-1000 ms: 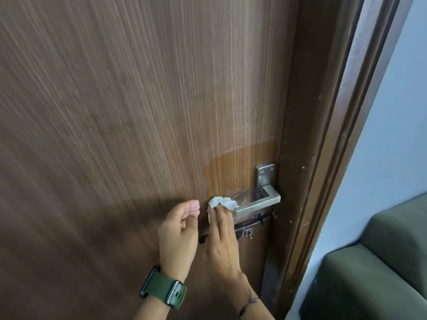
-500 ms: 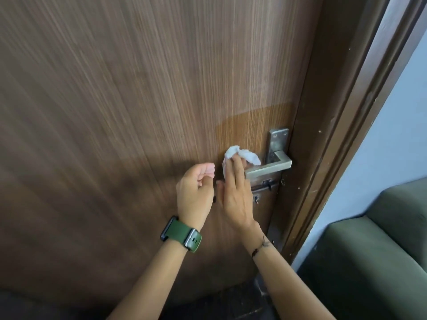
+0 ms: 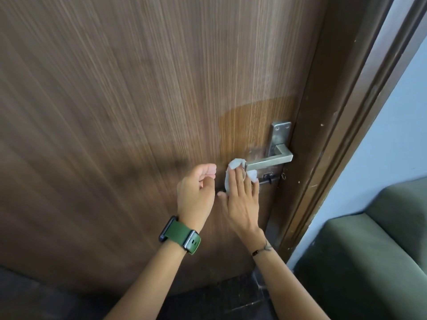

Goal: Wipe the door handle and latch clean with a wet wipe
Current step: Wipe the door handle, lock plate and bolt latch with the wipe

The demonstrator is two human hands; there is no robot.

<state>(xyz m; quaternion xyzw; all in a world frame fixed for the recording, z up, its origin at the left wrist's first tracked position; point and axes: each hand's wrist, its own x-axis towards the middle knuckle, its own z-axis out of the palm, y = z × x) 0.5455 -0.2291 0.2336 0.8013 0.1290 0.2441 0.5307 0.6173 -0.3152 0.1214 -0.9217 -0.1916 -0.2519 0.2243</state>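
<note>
**Wipe at the lever's free end**

The crumpled white wet wipe (image 3: 233,168) had slid down from the lever's top toward the dark sliding latch (image 3: 268,180), suggesting the brushed-steel lever door handle (image 3: 269,160) was nearly finished. The right hand (image 3: 241,197) pressed it flat-fingered against the wooden door (image 3: 138,112), fingers extended, not pinching. The left hand (image 3: 196,192) hovered beside, loosely curled, empty.
</note>
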